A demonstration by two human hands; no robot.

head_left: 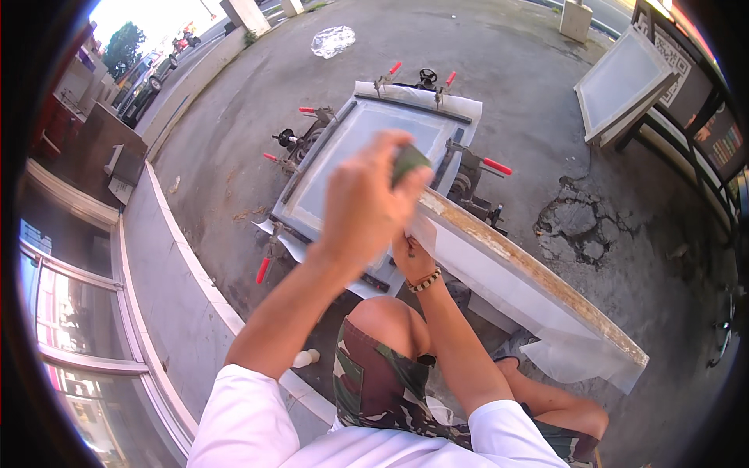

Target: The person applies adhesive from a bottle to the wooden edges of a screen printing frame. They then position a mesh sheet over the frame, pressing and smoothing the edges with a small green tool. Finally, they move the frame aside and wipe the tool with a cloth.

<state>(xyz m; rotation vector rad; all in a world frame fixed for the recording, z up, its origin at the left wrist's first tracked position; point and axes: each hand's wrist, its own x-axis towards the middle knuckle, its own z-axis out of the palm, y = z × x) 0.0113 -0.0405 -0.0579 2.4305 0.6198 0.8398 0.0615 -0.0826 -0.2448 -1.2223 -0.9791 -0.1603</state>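
The left hand (367, 199) should move with control, clear of the right hand (413, 256), with the pale sheet (422, 232) held taut. Blurred, it is closed round a dark green block (411, 162). The right seems to pinch the sheet at the wooden frame's (515, 253) upper end; the frame slants rightward. Beyond lies a pale screen (394, 121), ringed by red-handled clamps (497, 166).

And we're up on the wearer's head, one wide fisheye looking down and forward, so close that the white sleeves (242, 417) crowd the lower edge! Left hand (367, 207) and right hand (413, 259) sit mid-frame, with concrete ground (250, 101) stretching toward the top.
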